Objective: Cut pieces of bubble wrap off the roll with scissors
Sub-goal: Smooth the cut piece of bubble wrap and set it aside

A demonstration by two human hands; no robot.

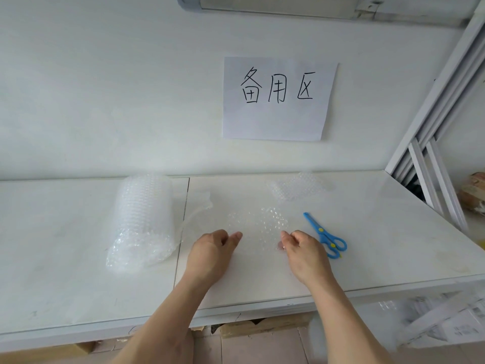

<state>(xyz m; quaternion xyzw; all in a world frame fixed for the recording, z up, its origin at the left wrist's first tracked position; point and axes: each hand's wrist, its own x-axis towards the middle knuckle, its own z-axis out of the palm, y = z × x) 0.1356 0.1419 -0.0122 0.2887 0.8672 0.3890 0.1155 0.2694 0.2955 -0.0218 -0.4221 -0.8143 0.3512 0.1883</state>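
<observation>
Two hands: left hand (212,248) and right hand (304,249) both sit at the near edge of a flat sheet (258,224) of bubble wrap, between roll and scissors
Left grip: thumb and forefinger curled together at the sheet's near left corner; it looks like a pinch on the film, but the clear plastic hides the contact, so I cannot tell for sure
Right grip: fingers bent in a pinch at the near right corner, a fingertip showing through the film, so it seems to be grasping the sheet
Roll (143,219): lies on the table (65,271) to the left, its loose end spilling toward the sheet; whether the sheet is attached to it or cut free I cannot tell
Scissors (326,236): blue, lying closed on the table just right of the right hand, nobody holding them
Cut piece (296,187): one crumpled bit lies farther back, near the wall
Risk, slip: thin slick film could slide out of a light pinch if either hand pulls unevenly
Risk, crooked cut: if the sheet is not pulled flat and square, the blades would wander and leave a ragged edge
Risk, roll: a hard tug could drag or unroll the roll, since nothing pins it
Risk, scissors: a reach by the right hand means letting go of its corner, and the sheet could spring back or bunch up
</observation>
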